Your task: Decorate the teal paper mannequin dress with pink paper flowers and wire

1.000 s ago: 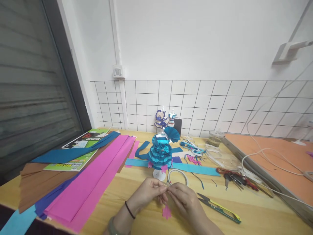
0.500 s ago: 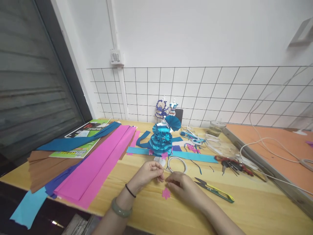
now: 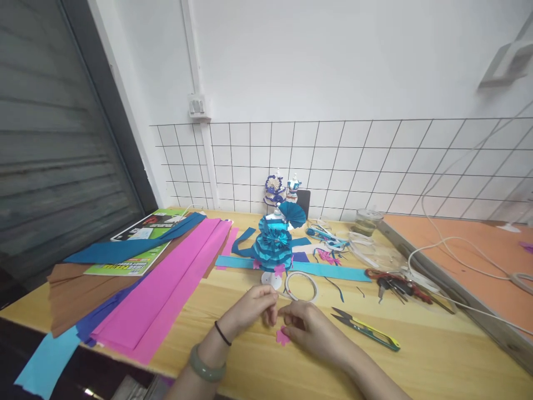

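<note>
My left hand (image 3: pixel 255 305) is closed, fingers curled and thumb pressed against them; what the pinch holds, if anything, is too small to make out. Close beside it, my right hand (image 3: pixel 310 328) is also closed, with its fingertips partly hidden. A pink paper flower (image 3: pixel 282 336) lies on the table under the right fingertips, partly covered by them. Just beyond the hands is a roll of white tape (image 3: pixel 315 289), lying flat. Behind that stands a figure in a pleated blue paper dress (image 3: pixel 273 250) on a white base (image 3: pixel 271 280), with small pink flowers at its hem.
Yellow-handled thread snips (image 3: pixel 368 329) lie right of my right hand. Pink crepe paper (image 3: pixel 162 289) and a magazine (image 3: pixel 125 268) cover the left side. A light-blue strip (image 3: pixel 333 271) crosses behind the roll. Keys (image 3: pixel 395 286) and a glass jar (image 3: pixel 366 222) are at right.
My right hand has moved slightly down, and its fingertips now overlap the pink flower. The left hand has shifted slightly down in the picture as the view tilted.
</note>
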The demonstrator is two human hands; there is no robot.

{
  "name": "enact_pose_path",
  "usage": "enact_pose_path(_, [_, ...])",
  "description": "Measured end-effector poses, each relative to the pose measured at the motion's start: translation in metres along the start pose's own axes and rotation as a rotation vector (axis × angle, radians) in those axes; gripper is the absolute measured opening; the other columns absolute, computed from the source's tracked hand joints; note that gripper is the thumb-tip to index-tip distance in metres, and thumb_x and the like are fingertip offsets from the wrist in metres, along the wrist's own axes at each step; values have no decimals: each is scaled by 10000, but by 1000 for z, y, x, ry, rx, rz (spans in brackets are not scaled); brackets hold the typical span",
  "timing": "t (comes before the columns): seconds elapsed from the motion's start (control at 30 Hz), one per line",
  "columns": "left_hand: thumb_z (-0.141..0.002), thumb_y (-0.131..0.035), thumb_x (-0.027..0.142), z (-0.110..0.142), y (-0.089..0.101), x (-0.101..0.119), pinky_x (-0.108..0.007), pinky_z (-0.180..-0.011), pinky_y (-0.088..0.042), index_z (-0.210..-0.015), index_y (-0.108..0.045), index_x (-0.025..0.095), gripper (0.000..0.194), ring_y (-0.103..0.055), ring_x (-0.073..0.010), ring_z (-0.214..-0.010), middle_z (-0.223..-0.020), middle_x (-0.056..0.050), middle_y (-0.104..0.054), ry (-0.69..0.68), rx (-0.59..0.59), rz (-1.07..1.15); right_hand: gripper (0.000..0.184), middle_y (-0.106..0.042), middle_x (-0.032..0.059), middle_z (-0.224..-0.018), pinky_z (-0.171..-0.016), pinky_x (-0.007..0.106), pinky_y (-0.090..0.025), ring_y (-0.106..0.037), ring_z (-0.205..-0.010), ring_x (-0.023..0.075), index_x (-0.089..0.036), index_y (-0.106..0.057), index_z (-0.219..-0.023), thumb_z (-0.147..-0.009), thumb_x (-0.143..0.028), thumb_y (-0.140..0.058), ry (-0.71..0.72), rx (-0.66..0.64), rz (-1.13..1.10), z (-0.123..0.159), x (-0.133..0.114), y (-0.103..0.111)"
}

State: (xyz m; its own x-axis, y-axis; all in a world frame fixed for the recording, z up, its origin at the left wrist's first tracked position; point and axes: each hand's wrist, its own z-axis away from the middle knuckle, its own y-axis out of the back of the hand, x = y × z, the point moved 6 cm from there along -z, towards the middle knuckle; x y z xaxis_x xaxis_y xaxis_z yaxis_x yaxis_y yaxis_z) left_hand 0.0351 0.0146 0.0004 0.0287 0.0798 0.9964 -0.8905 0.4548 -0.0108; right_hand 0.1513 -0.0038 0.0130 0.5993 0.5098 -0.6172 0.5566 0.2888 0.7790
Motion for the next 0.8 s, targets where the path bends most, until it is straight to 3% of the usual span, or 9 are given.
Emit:
enact_pose_path(0.23, [-802,-416,474,6,-3,5,-211,-436,-279,-494,-421,161,439,-368,-61,-368,-387,28,-414,-31,-23,-104,259,-601,6,-678,-581,207,-369,-515,-609,118,-176,-652,-916,-724,-140,-482,-9,17,-27,0,7,1])
enact_pose_path(0.47, [-766,-525,460,25,14,54,-226,-539,-360,-664,-449,161,325,-460,-86,-489,-509,13,-504,-264,44,57,254,-624,9,-683,-560,202,-371,-528,-596,118,-177,-659,-919,-737,-164,-483,-46,28,-30,-1,11,0])
enact_pose_path(0.6, [-733,-601,378,31,35,95,-222,-540,-381,-712,-523,143,249,-477,-85,-525,-568,8,-532,-360,169,-61,259,-627,13,-687,-588,206,-382,-546,-623,125,-180,-661,-920,-736,-167,-479,-46,40,-23,0,10,1])
enact_pose_path(0.8, [-709,-625,328,16,71,143,-232,-584,-422,-813,-643,140,215,-511,-105,-617,-660,-10,-585,-574,596,-162,265,-641,15,-710,-594,208,-387,-561,-644,133,-187,-665,-907,-730,-161,-469,-42,47,-22,1,7,3])
